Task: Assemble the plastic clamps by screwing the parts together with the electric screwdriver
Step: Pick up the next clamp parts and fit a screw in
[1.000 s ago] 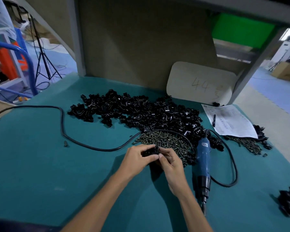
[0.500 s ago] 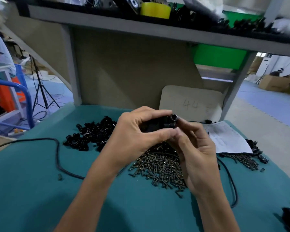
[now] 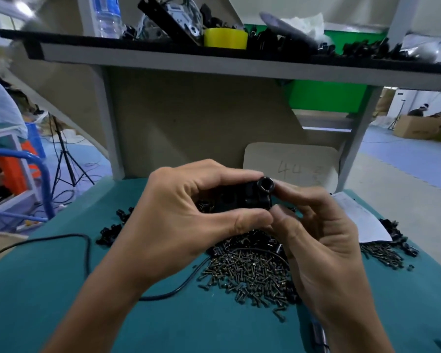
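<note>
**Clamp held aloft, parts being seated, not yet screwed**

The left hand has its thumb and fingers curled round the black clamp, raised well above the desk. The clamp's long axis runs roughly left to right. Its round open socket, at the right end, faces up toward the camera. The right hand pinches that end.

Step judged: parts being aligned. Next, a screw from the screw pile is called for, then the screwdriver, which is not plainly seen.

The left hand and right hand have lifted the black clamp well above the screw pile beneath them; the right fingertips seemingly moved onto its round end.
</note>
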{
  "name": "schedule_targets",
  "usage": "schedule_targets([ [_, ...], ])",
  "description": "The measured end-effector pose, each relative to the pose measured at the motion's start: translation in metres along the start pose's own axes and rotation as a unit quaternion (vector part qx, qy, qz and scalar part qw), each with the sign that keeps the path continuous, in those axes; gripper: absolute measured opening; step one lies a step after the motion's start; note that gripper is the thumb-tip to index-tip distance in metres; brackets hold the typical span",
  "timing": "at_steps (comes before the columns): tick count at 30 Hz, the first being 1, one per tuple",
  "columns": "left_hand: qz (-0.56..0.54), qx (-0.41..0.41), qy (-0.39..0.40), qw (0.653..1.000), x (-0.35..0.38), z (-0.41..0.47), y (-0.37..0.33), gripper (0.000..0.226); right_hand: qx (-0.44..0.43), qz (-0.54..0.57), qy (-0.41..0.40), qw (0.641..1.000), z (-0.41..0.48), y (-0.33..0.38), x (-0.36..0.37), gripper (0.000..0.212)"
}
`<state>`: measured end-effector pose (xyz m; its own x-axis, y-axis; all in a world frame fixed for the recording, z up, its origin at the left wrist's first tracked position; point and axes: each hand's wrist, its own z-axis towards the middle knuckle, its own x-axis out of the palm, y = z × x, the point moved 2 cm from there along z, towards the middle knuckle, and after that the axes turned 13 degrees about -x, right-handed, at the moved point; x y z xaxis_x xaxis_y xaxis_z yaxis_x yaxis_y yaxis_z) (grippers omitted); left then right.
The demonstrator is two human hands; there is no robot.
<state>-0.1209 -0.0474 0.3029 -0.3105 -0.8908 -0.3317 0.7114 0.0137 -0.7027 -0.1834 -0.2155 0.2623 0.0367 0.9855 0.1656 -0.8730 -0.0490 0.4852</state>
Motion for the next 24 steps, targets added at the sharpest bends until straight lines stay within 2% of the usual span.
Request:
schedule_targets([
  [5, -0.011, -0.003, -0.013, 1.0, 0.0, -0.004, 0.007, 0.038, 0.017, 0.011, 0.0, 1.0, -0.004, -0.007, 0.002, 0.022],
  [9, -0.032, -0.045, -0.031, 0.998, 0.012, -0.007, 0.046, 0.036, 0.053, 0.014, -0.006, 0.998, -0.018, -0.036, -0.007, 0.026],
  [11, -0.018, -0.097, -0.046, 0.994, 0.021, -0.012, 0.081, 0.037, 0.116, -0.043, -0.008, 0.992, -0.037, -0.065, -0.021, 0.027],
  [12, -0.004, -0.128, -0.056, 0.99, 0.026, -0.015, 0.099, 0.038, 0.157, -0.123, -0.005, 0.98, -0.049, -0.081, -0.03, 0.026],
  [13, 0.013, -0.156, -0.069, 0.985, 0.03, -0.021, 0.118, 0.039, 0.207, -0.232, 0.014, 0.95, -0.063, -0.098, -0.042, 0.027],
  [14, 0.032, -0.176, -0.08, 0.981, 0.035, -0.028, 0.135, 0.039, 0.264, -0.351, 0.06, 0.896, -0.078, -0.115, -0.054, 0.03],
  [15, 0.047, -0.194, -0.087, 0.976, 0.04, -0.037, 0.152, 0.039, 0.318, -0.452, 0.132, 0.823, -0.095, -0.131, -0.065, 0.034],
  [16, 0.053, -0.213, -0.087, 0.972, 0.046, -0.047, 0.168, 0.038, 0.359, -0.524, 0.203, 0.745, -0.112, -0.145, -0.073, 0.038],
  [17, 0.05, -0.235, -0.08, 0.967, 0.053, -0.057, 0.182, 0.038, 0.379, -0.566, 0.253, 0.687, -0.127, -0.156, -0.079, 0.04],
  [18, 0.048, -0.255, -0.072, 0.963, 0.06, -0.066, 0.195, 0.038, 0.378, -0.591, 0.277, 0.656, -0.138, -0.164, -0.083, 0.04],
  [19, 0.055, -0.268, -0.067, 0.96, 0.066, -0.075, 0.207, 0.038, 0.365, -0.607, 0.282, 0.647, -0.145, -0.169, -0.084, 0.038],
  [22, 0.083, -0.283, -0.07, 0.953, 0.078, -0.087, 0.228, 0.044, 0.324, -0.621, 0.245, 0.67, -0.147, -0.173, -0.086, 0.032],
  [24, 0.089, -0.293, -0.065, 0.95, 0.082, -0.089, 0.235, 0.045, 0.313, -0.626, 0.246, 0.671, -0.143, -0.172, -0.088, 0.03],
])
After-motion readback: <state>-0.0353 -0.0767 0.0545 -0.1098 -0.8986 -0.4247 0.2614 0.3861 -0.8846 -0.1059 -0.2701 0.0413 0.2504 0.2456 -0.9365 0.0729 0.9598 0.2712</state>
